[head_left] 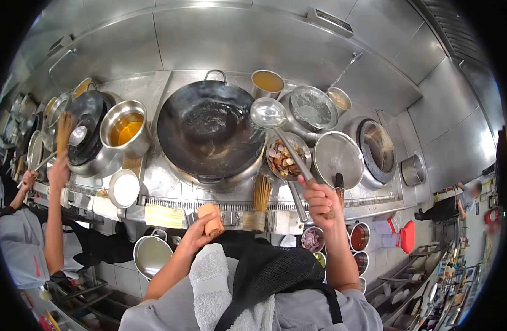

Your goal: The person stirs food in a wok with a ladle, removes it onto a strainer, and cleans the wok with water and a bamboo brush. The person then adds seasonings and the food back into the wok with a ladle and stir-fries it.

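My right hand (318,201) is closed around the long handle of a metal ladle (268,113), its bowl up at the right rim of a large black wok (209,124). The wok has a wet, shiny bottom. In my closed left hand (196,234), held low in front of the stove edge, is a thick orange-tan roll (211,220) that looks like folded cloth. Beneath the ladle handle sits a strainer (306,144) of clams (286,159), its handle pointing toward me. A bamboo wok brush (261,196) stands between my hands at the stove's front edge.
Right of the clams lie a round mesh strainer (339,154) and a covered pot (314,107). A pot of yellow oil (126,129) and a bowl of white stuff (124,188) stand left. Another person (27,237) works at the far left with a bamboo brush (64,132).
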Demonstrator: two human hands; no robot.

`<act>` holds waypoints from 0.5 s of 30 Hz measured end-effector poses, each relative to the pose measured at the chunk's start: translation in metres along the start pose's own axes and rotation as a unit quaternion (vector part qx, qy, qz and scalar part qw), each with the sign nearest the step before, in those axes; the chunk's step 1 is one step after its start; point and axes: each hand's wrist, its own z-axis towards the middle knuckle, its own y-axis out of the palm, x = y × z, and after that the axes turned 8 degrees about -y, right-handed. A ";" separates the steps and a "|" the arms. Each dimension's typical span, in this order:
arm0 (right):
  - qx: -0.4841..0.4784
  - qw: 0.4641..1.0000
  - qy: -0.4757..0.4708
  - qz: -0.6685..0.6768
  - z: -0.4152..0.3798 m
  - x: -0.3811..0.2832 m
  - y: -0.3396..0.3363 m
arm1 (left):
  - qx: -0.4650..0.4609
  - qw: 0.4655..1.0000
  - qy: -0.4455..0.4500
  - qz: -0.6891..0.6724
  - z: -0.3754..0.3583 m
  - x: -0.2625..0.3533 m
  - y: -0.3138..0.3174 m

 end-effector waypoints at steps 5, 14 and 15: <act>0.067 0.982 -0.019 -0.174 0.009 -0.001 -0.020 | -0.036 0.989 -0.057 0.134 0.013 -0.021 0.052; 0.147 0.493 -0.313 -0.799 0.017 -0.128 -0.045 | -0.015 0.975 -0.063 0.212 0.038 -0.073 0.066; 0.195 0.460 -0.309 -0.809 0.021 -0.143 -0.034 | -0.014 0.974 -0.057 0.219 0.033 -0.075 0.066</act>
